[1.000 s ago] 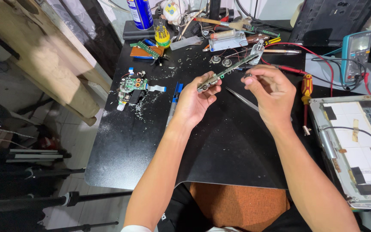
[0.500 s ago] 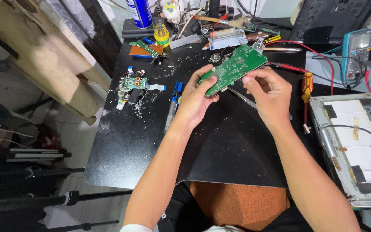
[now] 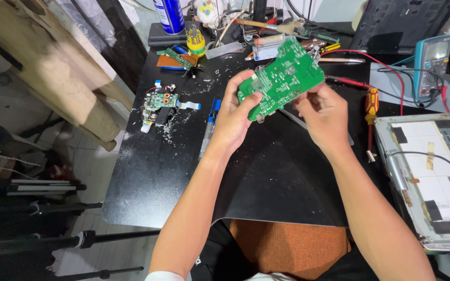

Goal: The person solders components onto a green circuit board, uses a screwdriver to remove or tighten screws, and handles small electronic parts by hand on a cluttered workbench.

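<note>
Holding a green board (image 3: 281, 78) up above a black mat (image 3: 266, 182), between both hands. Left hand (image 3: 235, 117) clamped on the board's lower left edge, thumb on its face, fingers behind. Right hand (image 3: 323, 112) pinching the lower right edge with fingertips. Board tilted, flat side toward the camera, clear of the mat.

Lying on the mat to the left: a smaller board (image 3: 158, 104) with white crumbs scattered about it. Just beside the left wrist, a blue-tipped tool (image 3: 210, 122). To the right, a red-and-yellow screwdriver (image 3: 372, 112), a teal meter (image 3: 429, 60) with red and black leads, and an opened screen panel (image 3: 433, 177). Crowding the far edge, cans and hand tools.

Possible trouble, as a judgement: with only edge grips, board likely to slip and drop onto the tools below; twisting it between two hands could crack solder joints; bare fingers on the face may smear contacts.
</note>
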